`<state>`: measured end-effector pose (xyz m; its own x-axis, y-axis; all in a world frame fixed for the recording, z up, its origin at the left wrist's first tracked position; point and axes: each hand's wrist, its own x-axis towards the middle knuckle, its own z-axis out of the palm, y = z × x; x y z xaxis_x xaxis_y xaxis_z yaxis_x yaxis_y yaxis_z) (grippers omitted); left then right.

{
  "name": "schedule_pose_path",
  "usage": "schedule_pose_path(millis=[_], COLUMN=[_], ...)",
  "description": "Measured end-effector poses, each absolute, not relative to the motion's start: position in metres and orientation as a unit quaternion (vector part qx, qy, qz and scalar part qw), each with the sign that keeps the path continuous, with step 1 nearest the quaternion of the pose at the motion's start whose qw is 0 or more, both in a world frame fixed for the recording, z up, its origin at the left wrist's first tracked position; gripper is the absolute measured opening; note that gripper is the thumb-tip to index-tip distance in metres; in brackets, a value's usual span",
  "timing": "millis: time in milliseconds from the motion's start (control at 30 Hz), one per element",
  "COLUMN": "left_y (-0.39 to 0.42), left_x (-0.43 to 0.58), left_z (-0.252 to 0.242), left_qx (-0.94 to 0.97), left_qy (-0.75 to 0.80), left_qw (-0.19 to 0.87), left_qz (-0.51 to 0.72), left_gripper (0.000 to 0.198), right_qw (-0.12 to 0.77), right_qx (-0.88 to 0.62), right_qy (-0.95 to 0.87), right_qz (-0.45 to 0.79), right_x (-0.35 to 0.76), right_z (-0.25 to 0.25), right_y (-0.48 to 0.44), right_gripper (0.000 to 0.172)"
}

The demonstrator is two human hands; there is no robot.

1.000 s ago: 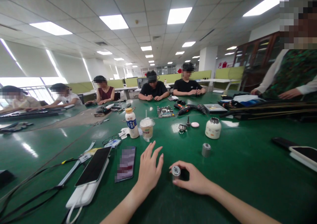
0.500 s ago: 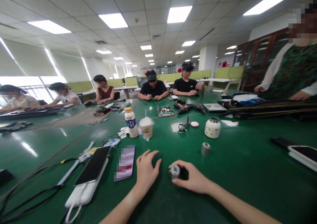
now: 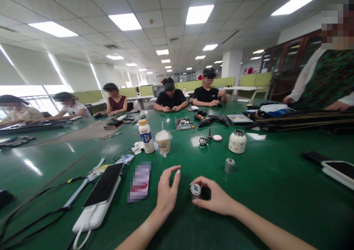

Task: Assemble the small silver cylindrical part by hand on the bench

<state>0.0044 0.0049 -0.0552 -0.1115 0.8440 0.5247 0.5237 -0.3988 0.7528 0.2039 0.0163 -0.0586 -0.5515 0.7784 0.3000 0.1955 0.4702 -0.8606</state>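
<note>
A small silver metal cylinder (image 3: 196, 191) stands upright on the green table (image 3: 215, 228). Thumb and fingers of my right hand (image 3: 214, 198) are closed around its sides. My left hand (image 3: 168, 189) hovers to the left of that cylinder with nothing in it, thumb and fingers apart and the palm turned inward. Farther back and to the right, a second silver cylinder (image 3: 229, 166) stands upright, apart from both hands. Left of my left hand lies a phone (image 3: 140, 183) with a lit, pixelated screen.
A phone on a white power bank (image 3: 90, 218) lies at left beside cords. Behind are a milk bottle (image 3: 146, 137), a lidded cup (image 3: 163, 143), a white jar (image 3: 237, 142), a circuit board (image 3: 184, 123) and a drill (image 3: 207, 121). Several people sit around; one stands at right.
My left hand has moved slightly right, toward the held cylinder, and turned from palm-down to palm-inward. My right hand and its cylinder stay in place.
</note>
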Motion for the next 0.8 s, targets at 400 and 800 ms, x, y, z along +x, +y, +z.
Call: schedule_pose_path(millis=[400, 800], left_y=[-0.011, 0.022], left_x=[0.026, -0.013], left_z=[-0.044, -0.062], left_qx=[0.721, 0.699], left_qy=[0.486, 0.604], left_qw=[0.2, 0.045], left_qz=[0.452, 0.379], left_gripper=[0.008, 0.01], right_qw=[0.374, 0.353], right_qx=[-0.296, -0.315], right_qy=[-0.78, -0.782], right_qz=[0.406, 0.405], right_x=[0.202, 0.204], right_z=[-0.066, -0.06], right_y=[0.02, 0.017], right_gripper=[0.023, 0.03])
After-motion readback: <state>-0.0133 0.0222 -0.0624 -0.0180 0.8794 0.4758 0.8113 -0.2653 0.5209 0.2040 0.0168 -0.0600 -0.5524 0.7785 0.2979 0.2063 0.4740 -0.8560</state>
